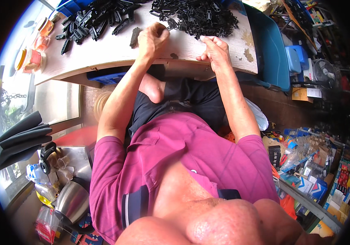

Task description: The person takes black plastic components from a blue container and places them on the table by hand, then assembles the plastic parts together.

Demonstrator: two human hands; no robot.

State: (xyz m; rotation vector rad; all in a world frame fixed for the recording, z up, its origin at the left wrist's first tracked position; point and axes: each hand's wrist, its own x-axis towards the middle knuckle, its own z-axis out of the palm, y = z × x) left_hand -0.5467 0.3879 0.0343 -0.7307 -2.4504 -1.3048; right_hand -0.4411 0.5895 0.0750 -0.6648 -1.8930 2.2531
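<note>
On the white tabletop [101, 55] lie two heaps of black plastic parts. The left heap [91, 24] has longer, clip-like pieces; the right heap [199, 18] is a tangle of smaller ones. My left hand [153, 41] is closed, its fingers curled at the near left edge of the right heap, and what it may hold is hidden. Small black pieces [172, 24] lie by its fingertips. In front of the same heap, my right hand [216, 51] is closed with thumb and forefinger together; anything between them is too small to name.
A teal bin [271, 53] stands against the table's right side. Jars with orange and yellow lids [29, 60] stand at its left end. A fan [326, 71] is at the far right. A steel kettle [73, 200] sits at lower left, and packed goods [305, 163] crowd the right.
</note>
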